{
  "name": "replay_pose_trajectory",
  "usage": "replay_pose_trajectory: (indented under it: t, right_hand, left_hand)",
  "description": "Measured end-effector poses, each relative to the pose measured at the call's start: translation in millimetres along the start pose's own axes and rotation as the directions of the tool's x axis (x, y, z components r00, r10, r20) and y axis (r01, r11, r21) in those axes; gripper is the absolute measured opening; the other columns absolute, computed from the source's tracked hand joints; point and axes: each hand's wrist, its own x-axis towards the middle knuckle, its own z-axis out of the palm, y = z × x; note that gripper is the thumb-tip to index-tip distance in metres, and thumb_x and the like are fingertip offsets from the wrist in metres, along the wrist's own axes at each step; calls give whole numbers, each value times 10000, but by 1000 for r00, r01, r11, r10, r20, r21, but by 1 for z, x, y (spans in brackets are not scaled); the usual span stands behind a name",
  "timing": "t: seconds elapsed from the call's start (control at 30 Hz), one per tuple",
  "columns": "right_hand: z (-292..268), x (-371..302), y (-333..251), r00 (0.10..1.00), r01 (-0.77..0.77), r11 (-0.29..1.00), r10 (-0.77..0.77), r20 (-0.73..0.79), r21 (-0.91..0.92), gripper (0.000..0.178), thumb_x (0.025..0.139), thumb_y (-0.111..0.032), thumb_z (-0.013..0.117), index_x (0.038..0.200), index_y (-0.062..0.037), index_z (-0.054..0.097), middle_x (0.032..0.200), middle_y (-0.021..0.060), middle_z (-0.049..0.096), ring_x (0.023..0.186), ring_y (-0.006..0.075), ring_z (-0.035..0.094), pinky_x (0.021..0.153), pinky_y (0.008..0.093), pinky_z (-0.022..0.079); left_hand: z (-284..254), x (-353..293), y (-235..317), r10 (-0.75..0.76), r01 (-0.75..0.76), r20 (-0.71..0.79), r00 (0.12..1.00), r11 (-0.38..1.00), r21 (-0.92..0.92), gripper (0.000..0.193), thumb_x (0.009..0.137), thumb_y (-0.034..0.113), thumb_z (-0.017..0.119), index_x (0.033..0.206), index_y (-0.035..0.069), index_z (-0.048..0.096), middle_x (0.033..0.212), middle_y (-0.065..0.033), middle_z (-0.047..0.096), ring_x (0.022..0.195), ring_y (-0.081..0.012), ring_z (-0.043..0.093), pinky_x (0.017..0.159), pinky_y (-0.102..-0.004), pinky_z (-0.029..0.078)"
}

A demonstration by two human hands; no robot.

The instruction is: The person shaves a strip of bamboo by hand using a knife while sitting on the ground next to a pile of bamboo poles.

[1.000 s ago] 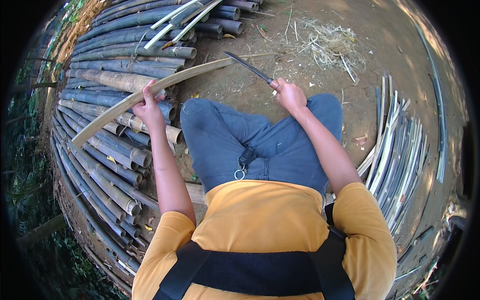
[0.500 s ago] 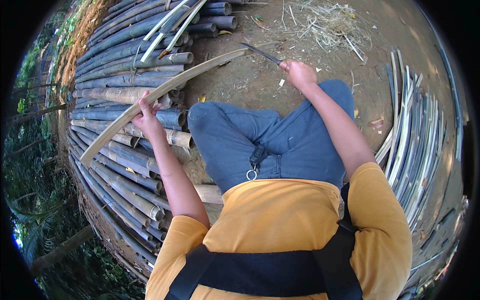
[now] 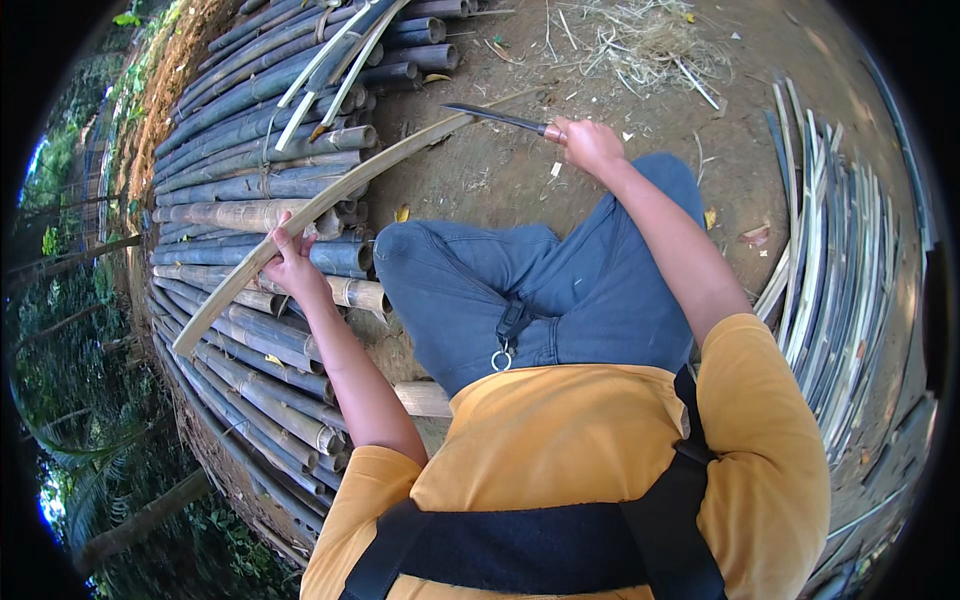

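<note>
My left hand (image 3: 291, 262) grips a long, pale split-bamboo strip (image 3: 330, 196) near its lower-left part, with the thumb over its edge. The strip slants up to the right, and its far end reaches over the bare earth. In my right hand (image 3: 588, 146) is a knife (image 3: 497, 117), held by its dark handle above my right knee. Its dark blade points left, and the tip overlaps the strip's far part in view; whether they touch I cannot tell.
Stacked bamboo poles (image 3: 265, 215) fill the left side, with several split pieces (image 3: 335, 70) on top. Thin shavings (image 3: 655, 48) lie heaped on the ground ahead. A bundle of bamboo strips (image 3: 835, 270) lies at my right. My crossed legs (image 3: 480, 265) are between my arms.
The knife has moved left and slightly down, its blade now turned more level and across the strip's far part. My left hand still holds the strip, which has shifted slightly.
</note>
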Motion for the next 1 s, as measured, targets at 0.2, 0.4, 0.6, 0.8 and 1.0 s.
replay_pose_trajectory:
  t: [0.2,0.4,0.6,0.8,1.0]
  right_hand:
    - [13,13,4,989,-148,989,148,2,27,312,1009,-334,498,1163,-106,645,1053,179,707,981,348,691,808,465,550]
    - [5,6,4,984,-172,982,168,53,72,390,1022,-425,463,1164,-112,649,1100,180,694,1039,352,668,865,476,528]
    - [17,3,-1,954,-298,928,291,65,222,349,1012,-394,488,1168,-126,649,1136,164,685,1059,346,660,878,477,520]
    - [9,-1,-2,943,-332,912,328,60,239,314,998,-361,508,1161,-135,653,1118,162,691,1051,354,659,870,478,520]
    - [0,-8,-5,965,-262,926,258,51,272,238,980,-284,514,1096,-122,644,1063,183,696,1020,375,662,860,488,521]
  left_hand:
    - [10,6,3,-1,1,3,1000,1000,30,394,998,284,600,1160,-70,542,1172,-196,678,973,-249,704,638,-272,595]
    - [5,6,3,34,-34,4,999,999,13,389,1002,272,590,1148,-86,556,1150,-210,675,974,-230,694,694,-293,628]
    - [71,12,31,157,-153,-1,988,965,-214,395,1028,326,515,1132,-53,473,1186,-251,621,984,-312,689,867,-396,612]
    - [144,-4,35,124,-158,-106,987,894,-418,437,1050,457,350,1094,23,364,1164,-250,580,1018,-351,646,924,-464,564]
    - [150,3,52,262,-248,-39,964,836,-489,433,1014,497,440,989,77,340,763,-58,448,692,-197,518,789,-435,558]
